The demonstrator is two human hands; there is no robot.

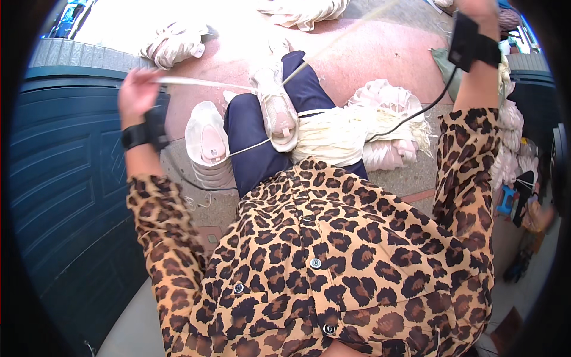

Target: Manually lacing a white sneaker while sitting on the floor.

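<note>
Off-white shoe point(275, 101), pink insole point(284, 126), toe pointing away, on my lap point(253, 128). Left of the shoe, my left grip point(143, 86) holds pale lace point(205, 83); what my right grip point(477, 7) holds, I cannot tell.

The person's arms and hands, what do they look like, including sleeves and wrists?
The left sleeve and right sleeve are tan with black-and-brown leopard print. Each side has a black wrist strap, a dark box-like device and a dark cable. The left hand is bare; the right hand is partly out of view.
</note>
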